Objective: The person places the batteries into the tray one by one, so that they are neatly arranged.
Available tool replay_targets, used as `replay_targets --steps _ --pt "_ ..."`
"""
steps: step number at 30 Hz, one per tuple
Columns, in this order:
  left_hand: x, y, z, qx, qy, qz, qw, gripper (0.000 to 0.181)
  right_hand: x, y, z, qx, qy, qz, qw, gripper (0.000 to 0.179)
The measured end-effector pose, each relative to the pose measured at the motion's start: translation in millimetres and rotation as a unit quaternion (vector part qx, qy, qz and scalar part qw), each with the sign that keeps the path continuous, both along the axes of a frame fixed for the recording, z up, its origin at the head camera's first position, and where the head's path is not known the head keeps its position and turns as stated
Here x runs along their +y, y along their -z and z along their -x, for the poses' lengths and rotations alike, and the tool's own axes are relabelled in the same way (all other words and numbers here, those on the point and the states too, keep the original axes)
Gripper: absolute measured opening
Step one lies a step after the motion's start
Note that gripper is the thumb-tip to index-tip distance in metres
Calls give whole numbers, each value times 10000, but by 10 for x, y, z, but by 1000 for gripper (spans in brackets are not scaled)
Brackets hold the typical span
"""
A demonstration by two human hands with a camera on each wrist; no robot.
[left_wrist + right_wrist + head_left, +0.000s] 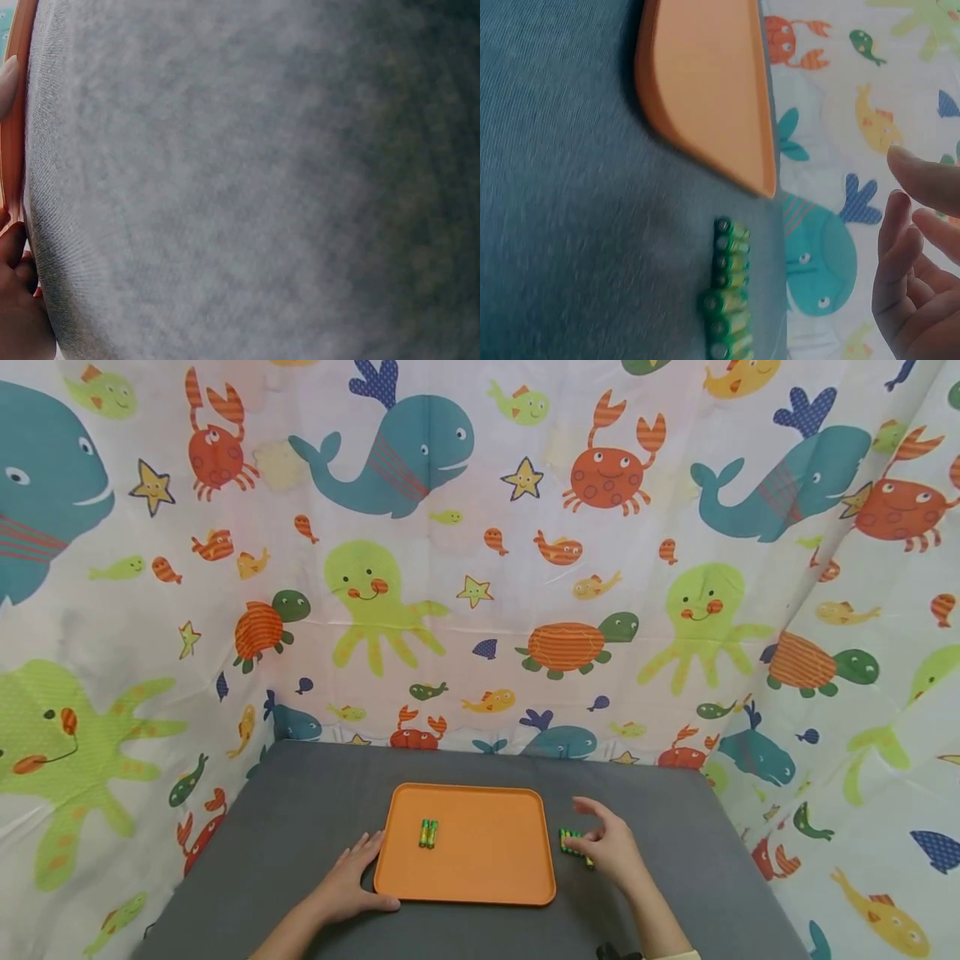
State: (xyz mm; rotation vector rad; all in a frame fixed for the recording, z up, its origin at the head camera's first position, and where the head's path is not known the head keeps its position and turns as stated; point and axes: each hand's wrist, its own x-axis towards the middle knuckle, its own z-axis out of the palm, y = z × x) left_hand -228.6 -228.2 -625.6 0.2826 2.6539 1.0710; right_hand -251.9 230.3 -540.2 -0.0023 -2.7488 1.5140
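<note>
A curtain printed with sea creatures is hanging behind and along both sides of a dark grey tabletop. On it an orange tray is lying flat. The left hand is resting against the tray's left edge and near-left corner, thumb and fingers spreading apart. The right hand is hovering close by the right end of a row of batteries, its thumb and forefinger standing apart and pinching nothing that shows; whether the thumb is touching a battery, I cannot tell. The row is running sideways just beyond the tray's right edge, each battery pointing its long axis from the near side toward the back, so a sideways pinch would seem to suit. The right hand is clearly being the nearer. Inside the tray, left of its middle, a pair of batteries is lying side by side, pointing the same way.
</note>
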Motion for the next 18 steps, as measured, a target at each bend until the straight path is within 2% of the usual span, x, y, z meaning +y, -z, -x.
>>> replay_targets --steps 5,9,12,18 --pt "-8 -3 8 16 11 -11 10000 121 125 84 37 -83 13 -133 9999 78" --pt "-3 -17 4 -13 -12 10 10000 121 259 221 64 -80 56 -376 9992 87" --pt "2 -37 -7 -38 16 24 10000 121 361 329 60 -30 137 -552 9984 87" --pt "11 -76 -23 -44 22 -87 9999 119 518 431 59 -47 162 -643 9978 86"
